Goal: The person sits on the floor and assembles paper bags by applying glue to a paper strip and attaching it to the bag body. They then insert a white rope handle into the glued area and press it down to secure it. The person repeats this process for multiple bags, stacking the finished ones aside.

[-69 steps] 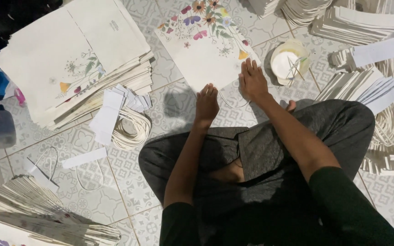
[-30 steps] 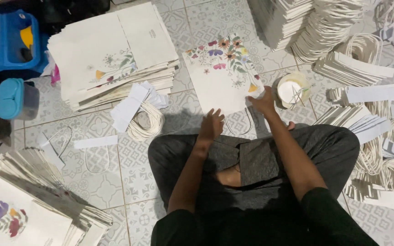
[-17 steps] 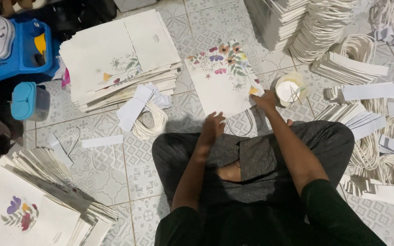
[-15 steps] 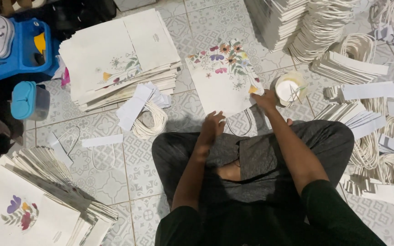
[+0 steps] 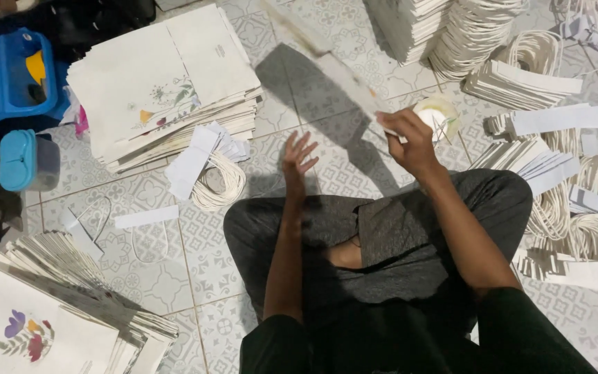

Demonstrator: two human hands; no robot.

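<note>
Head view: right hand [image 5: 410, 142] pinches a blurred paper sheet [image 5: 327, 59], lifted above the glue tub [image 5: 437, 114]; left hand [image 5: 297, 161] hovers spread, empty. Flipping seems underway; next likely needs steadying.

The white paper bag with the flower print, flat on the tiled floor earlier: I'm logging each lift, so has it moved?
Yes. The white flower-print paper bag is off the patterned floor tiles, raised and blurred in the right hand, above the round tape roll.
</note>
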